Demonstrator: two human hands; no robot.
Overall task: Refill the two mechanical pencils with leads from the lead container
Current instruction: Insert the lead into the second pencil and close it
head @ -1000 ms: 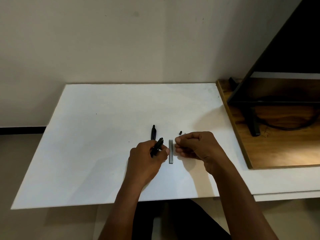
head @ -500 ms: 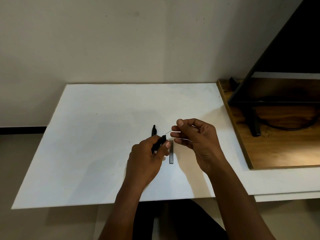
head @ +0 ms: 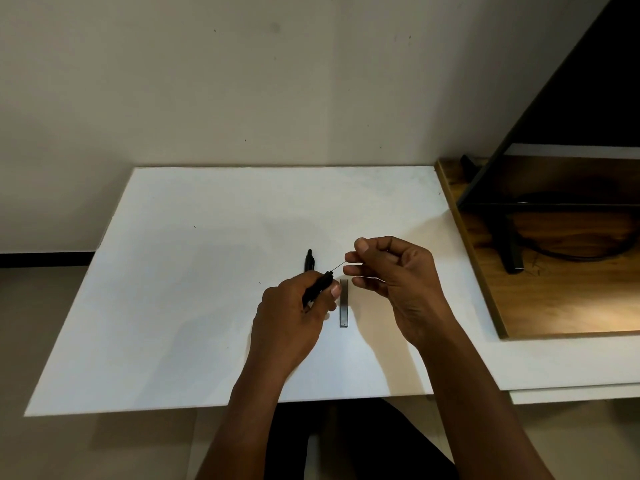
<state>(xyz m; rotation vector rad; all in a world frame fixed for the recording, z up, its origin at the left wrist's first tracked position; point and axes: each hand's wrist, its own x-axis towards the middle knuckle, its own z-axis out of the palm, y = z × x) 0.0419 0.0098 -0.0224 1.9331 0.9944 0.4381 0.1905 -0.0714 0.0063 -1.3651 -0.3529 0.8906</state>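
Observation:
My left hand (head: 294, 317) grips a black mechanical pencil (head: 320, 284), its open end pointing up and to the right. My right hand (head: 391, 275) pinches a thin lead (head: 337, 265) between thumb and forefinger; the lead's lower tip touches the pencil's open end. A second black mechanical pencil (head: 309, 260) lies on the white board (head: 194, 289) just beyond my left hand, partly hidden by it. The grey lead container (head: 344, 304), a narrow flat stick, lies on the board between my hands.
The white board rests on a table against a cream wall. To the right is a wooden surface (head: 568, 289) with a black metal stand (head: 507, 244) and a dark cable on it. The board's front edge overhangs near my arms.
My right hand has lifted from the container with a lead and brought it to the open end of the pencil in my left hand. The left hand has barely moved.

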